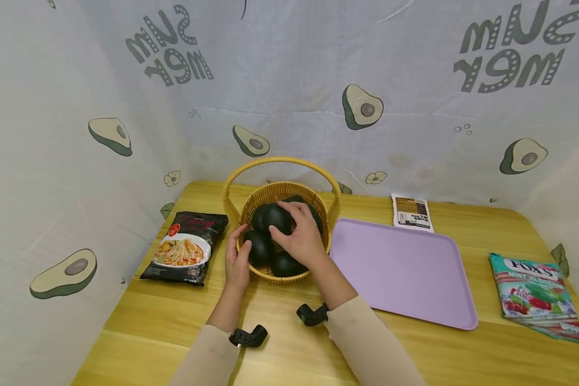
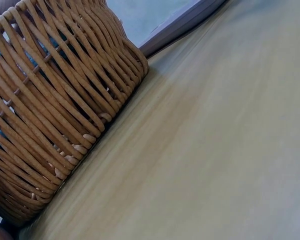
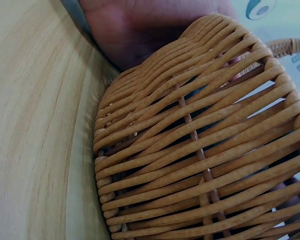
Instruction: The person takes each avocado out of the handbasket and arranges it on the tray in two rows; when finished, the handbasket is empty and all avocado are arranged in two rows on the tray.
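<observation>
The right hand [image 1: 301, 236] is reaching down into the woven basket [image 1: 289, 276] from its near right side, its fingers curling over the topmost dark avocado [image 1: 276, 217], which is lying on the pile toward the back left of the basket; the grip is closing around that fruit from above, with the fingertips pointing away from the person and to the left. The left hand [image 1: 237, 262] is resting against the basket's near left wall, thumb hooking over the rim just beside another dark avocado [image 1: 259, 247], so this grip is pinching the rim and steadying the basket rather than holding any fruit. The avocado under the right hand is lying directly beneath the palm, and the right hand is plainly the nearer of the two to it. Its long axis cannot be told, as the hand is covering most of it. The basket's arched handle [image 1: 281, 161] is standing over the pile behind the right hand. The lilac tray [image 1: 405, 268] is lying on the table [image 1: 280, 354] just beside the basket, on the right hand's own side. Both wrist views are showing only the basket's weave up close.
</observation>
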Demonstrator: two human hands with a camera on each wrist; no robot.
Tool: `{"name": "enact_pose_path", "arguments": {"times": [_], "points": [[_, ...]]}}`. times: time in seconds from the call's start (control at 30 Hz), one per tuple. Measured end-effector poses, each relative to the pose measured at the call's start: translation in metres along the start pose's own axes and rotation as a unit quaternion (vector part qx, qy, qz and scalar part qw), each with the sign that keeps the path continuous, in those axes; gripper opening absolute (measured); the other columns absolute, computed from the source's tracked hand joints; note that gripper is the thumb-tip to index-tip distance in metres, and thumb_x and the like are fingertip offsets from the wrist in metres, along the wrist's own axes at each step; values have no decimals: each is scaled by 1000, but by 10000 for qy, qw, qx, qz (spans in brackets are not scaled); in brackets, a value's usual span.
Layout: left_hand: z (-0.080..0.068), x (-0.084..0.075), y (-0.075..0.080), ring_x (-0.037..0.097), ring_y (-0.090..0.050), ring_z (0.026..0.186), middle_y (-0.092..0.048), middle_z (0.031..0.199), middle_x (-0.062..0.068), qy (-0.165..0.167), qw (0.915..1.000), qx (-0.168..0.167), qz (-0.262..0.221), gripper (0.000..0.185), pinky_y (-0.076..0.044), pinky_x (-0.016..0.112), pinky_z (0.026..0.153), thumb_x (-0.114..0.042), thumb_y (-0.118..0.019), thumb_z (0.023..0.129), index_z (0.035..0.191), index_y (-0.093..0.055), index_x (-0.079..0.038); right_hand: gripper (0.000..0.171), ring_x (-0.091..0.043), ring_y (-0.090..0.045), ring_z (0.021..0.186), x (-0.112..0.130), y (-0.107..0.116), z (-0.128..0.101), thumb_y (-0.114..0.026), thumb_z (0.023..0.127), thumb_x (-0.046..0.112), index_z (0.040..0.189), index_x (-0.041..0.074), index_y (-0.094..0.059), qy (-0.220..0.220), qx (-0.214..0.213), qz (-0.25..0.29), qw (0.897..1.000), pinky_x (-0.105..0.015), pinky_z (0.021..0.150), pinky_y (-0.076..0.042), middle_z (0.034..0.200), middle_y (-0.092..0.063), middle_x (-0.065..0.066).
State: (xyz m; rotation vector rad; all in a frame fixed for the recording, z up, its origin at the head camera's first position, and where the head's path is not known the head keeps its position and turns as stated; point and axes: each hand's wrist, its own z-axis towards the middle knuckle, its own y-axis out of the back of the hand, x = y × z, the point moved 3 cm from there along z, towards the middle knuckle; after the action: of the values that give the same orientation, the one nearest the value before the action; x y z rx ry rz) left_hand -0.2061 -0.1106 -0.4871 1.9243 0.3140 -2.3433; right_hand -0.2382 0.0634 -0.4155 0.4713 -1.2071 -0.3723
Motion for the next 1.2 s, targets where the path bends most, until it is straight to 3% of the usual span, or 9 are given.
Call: {"name": "enact_pose_path", "arguments": {"times": [0.23,0.5,0.7,1.0,1.2], "points": [[-1,0,0,25,-37,146,-47,153,16,-8,10000,-62,42,41,-37,13,107,-6,-47,102,143,-51,-2,56,-28,-59,114,6,9,-9,-78,88,24,141,21,-61,286,-460,708,9960,-44,80,-57,139,-52,-8],[-1,-1,0,25,-36,146,-48,152,17,-1,9999,-107,-32,42,-35,14,109,-6,-46,102,143,-51,-1,57,-29,-59,122,10,27,-28,-78,88,17,142,19,-60,219,-664,1107,9914,-34,80,-58,141,-50,-9],[-2,0,-2,25,-35,147,-48,152,18,44,9999,-123,-69,42,-31,18,112,-5,-47,101,143,-52,0,59,-28,-60,117,9,41,-40,-78,86,9,142,16,-60,300,-887,1326,9867,-21,76,-56,139,-50,-11],[0,-1,-2,28,-32,149,-45,154,18,41,9999,-85,-73,42,-33,16,110,-7,-46,102,144,-50,0,60,-17,-61,113,18,63,-45,-76,84,0,141,11,-60,655,-1282,1733,9743,-18,72,-56,137,-51,-13],[0,-1,-1,28,-31,150,-44,155,18,70,9999,-103,-43,42,-32,19,111,-7,-45,102,144,-49,0,57,-9,-63,114,25,74,-50,-71,83,-8,138,0,-58,923,-1550,2050,9620,-17,72,-57,134,-52,-10]]}}
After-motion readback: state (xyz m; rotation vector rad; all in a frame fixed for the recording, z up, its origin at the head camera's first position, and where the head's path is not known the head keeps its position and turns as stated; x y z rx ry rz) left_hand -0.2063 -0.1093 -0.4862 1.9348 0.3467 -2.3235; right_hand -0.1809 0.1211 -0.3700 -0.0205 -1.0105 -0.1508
